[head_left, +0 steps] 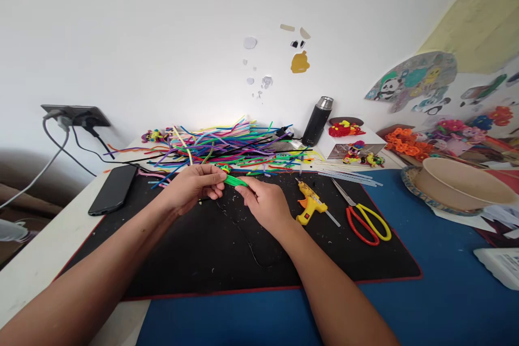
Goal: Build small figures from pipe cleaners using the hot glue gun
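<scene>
Both of my hands meet over a black mat [227, 259] and hold one green pipe cleaner piece [234, 180] between them. My left hand [194, 186] pinches its left end, where a small green and yellow bit shows at the fingertips. My right hand [265, 203] grips its right end with closed fingers. Just behind the hands lies a big heap of coloured pipe cleaners [227, 146].
A yellow glue gun [308, 205] and red-and-yellow scissors [367, 221] lie on the mat to the right. A black phone [113, 189] sits at the left, cables behind it. A dark flask [317, 121], finished pipe-cleaner figures [357, 154] and a beige bowl [462, 184] stand further right.
</scene>
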`<state>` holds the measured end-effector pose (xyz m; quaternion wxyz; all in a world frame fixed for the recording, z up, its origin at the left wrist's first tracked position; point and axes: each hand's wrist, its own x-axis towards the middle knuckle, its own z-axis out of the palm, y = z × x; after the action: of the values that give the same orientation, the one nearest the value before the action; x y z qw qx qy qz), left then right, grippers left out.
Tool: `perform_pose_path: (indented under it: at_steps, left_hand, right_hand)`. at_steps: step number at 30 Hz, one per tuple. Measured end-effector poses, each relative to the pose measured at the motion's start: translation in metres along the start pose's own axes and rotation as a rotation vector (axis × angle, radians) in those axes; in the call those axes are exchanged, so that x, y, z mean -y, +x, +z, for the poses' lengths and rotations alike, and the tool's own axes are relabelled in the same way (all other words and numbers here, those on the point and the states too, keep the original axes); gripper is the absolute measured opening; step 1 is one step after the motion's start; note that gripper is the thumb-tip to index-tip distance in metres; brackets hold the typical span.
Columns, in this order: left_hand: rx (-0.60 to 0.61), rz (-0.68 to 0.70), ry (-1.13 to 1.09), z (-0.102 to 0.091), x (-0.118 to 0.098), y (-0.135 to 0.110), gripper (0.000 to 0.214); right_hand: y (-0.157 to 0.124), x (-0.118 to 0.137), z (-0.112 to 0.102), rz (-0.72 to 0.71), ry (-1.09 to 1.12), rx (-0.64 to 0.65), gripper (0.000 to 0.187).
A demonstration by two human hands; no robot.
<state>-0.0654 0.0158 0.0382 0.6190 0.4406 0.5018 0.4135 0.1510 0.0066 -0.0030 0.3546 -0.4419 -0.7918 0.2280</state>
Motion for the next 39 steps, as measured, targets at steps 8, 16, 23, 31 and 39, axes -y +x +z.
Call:
perform_pose_path:
  at_steps: [8,16,23,31,39]
  left_hand:
    - [0.026,-0.053,-0.04,-0.0035,0.0032,0.004,0.029]
    - [0.032,-0.05,-0.074,-0.0035,0.0057,0.0038,0.03]
    - [0.036,-0.047,-0.074,-0.0028,0.0061,0.0036,0.028]
    - [0.029,-0.039,-0.106,0.0006,0.0049,0.0022,0.032]
    - [0.028,-0.014,-0.086,-0.0004,0.0071,0.0032,0.033]
  right_hand:
    - [0.0009,-0.0035,0.0013,-0.056,-0.076,0.038,0.04]
    - [0.001,-0.0023,-0.0001,-0.024,-0.002,0.023,0.04]
    - [0.001,-0.0033,-0.001,-0.017,0.068,0.033,0.041]
    - [0.0013,-0.0007,-0.0029,0.0,0.095,0.04,0.041]
    - [0.0012,-0.0018,-0.0016,0.017,0.115,0.05,0.038]
